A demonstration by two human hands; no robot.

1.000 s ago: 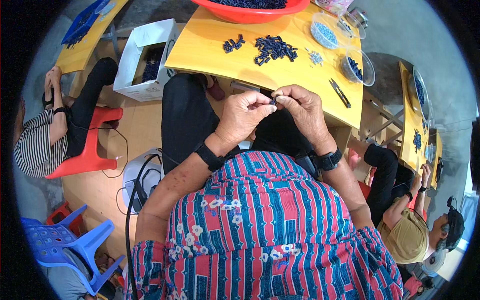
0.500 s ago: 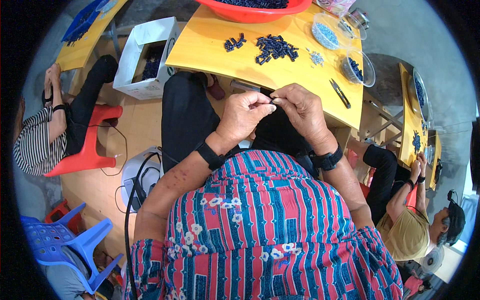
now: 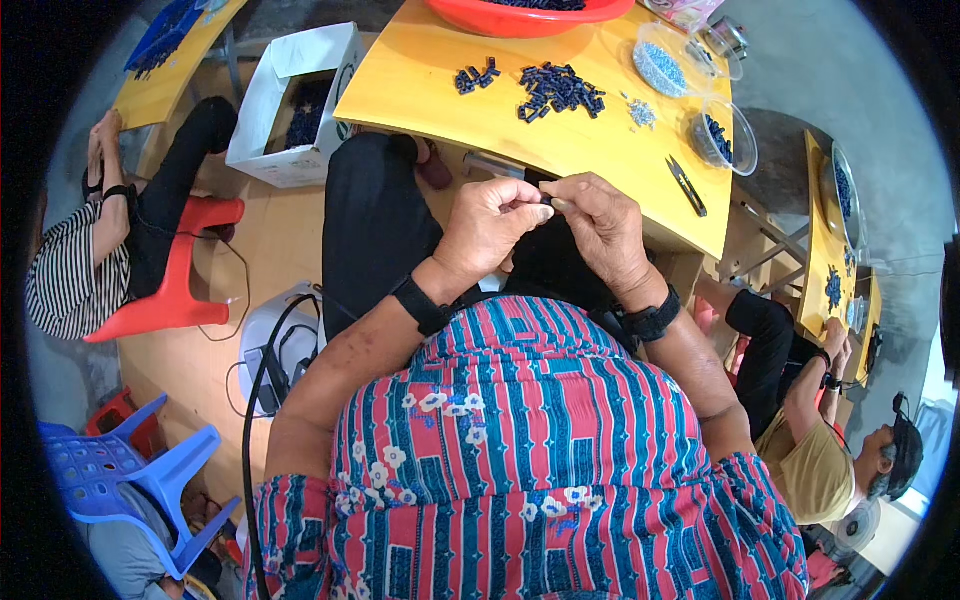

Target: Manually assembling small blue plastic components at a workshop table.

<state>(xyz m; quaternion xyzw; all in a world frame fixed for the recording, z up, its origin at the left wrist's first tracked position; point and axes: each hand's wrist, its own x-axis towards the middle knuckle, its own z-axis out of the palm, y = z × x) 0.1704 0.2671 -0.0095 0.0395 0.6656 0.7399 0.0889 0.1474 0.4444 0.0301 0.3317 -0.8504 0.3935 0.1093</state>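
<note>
My left hand (image 3: 490, 225) and my right hand (image 3: 606, 230) meet over my lap, just in front of the table edge. Thumb and fingers of both are pinched around a small dark plastic piece (image 3: 547, 201), mostly hidden by the fingertips. Similar dark blue pieces lie on the yellow table (image 3: 400, 95) in a larger pile (image 3: 560, 92) and a smaller group (image 3: 477, 76). Beside the larger pile is a scatter of tiny silvery parts (image 3: 641, 112). A pair of black snips (image 3: 687, 187) rests near the table's right edge.
At the table's far edge stands a red basin (image 3: 530, 18) of dark pieces. Clear tubs hold silvery parts (image 3: 660, 68) and dark pieces (image 3: 718, 140). A white carton (image 3: 292, 165) is on the floor at left, near a blue plastic chair (image 3: 180, 480). Other people sit on both sides.
Both hands stay pinched together, with the fingertips slightly shifted and a little more of the dark piece showing. The whole view has tilted slightly.
</note>
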